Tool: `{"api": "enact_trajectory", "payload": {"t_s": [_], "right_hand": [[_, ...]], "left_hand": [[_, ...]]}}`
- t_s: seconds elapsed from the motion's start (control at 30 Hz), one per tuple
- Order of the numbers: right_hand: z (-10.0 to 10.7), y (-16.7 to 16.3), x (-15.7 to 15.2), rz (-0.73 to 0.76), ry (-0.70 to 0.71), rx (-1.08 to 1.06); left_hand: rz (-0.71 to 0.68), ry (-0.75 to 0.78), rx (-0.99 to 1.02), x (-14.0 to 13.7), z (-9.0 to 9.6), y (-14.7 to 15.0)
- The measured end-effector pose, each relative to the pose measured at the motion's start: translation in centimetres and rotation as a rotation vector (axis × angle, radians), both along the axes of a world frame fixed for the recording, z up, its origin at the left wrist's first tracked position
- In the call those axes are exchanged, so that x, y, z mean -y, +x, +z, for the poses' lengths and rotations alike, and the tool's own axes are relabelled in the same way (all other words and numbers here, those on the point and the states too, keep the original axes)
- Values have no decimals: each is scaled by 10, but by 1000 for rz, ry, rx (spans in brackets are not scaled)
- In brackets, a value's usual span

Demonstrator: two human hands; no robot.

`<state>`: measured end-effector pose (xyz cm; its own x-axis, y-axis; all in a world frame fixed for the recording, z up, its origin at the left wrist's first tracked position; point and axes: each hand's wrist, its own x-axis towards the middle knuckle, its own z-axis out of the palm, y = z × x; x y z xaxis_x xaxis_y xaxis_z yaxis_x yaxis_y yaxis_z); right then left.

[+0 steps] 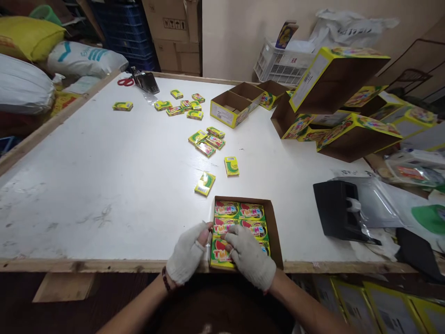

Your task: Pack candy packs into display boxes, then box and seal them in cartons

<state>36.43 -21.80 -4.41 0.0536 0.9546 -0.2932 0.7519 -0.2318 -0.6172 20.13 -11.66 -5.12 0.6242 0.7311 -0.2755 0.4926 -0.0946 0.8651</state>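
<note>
An open display carton with brown inner walls stands at the table's front edge. Small yellow-green candy packs marked TWINS fill it in rows. My left hand, in a white fingerless glove, is closed at the carton's left wall, with the fingertips at its edge. Over the packs lies my right hand, gloved the same way, its fingers bent but apart and the tips touching the packs on the left. It hides part of the lower packs. Just beyond the carton are two loose packs, one tilted and one straighter.
More loose packs lie mid-table and farther back. Empty cartons stand at the back, with others stacked to the right. A black tape dispenser sits at right. Red-handled scissors lie at the far left.
</note>
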Motion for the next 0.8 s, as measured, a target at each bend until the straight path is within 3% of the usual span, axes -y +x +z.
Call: {"api": "enact_trajectory", "payload": {"t_s": [0.13,0.23,0.3,0.37,0.47,0.57,0.63,0.8], "right_hand": [[9,2,-10,159,-142,135],[19,20,-26,101,-55,-58],[23,43,-49,-92,88,-181],[21,71,-83,-326,159,-171],[3,108,-145,-527,59,19],[-22,125,-195,-488,-104,144],[-35,127,-213,-412,-166,135],[-35,129,-211,-291,-97,-54]], "left_hand": [[59,461,-238,-67,-7,33],[24,563,-437,-107,-20,61],[62,381,-352,-121,-26,72],[224,15,-97,-129,-27,79],[421,-497,210,-136,-20,86],[522,-845,345,-140,-10,89],[580,-1009,418,-142,-8,89],[628,-1061,342,-150,-18,87]]}}
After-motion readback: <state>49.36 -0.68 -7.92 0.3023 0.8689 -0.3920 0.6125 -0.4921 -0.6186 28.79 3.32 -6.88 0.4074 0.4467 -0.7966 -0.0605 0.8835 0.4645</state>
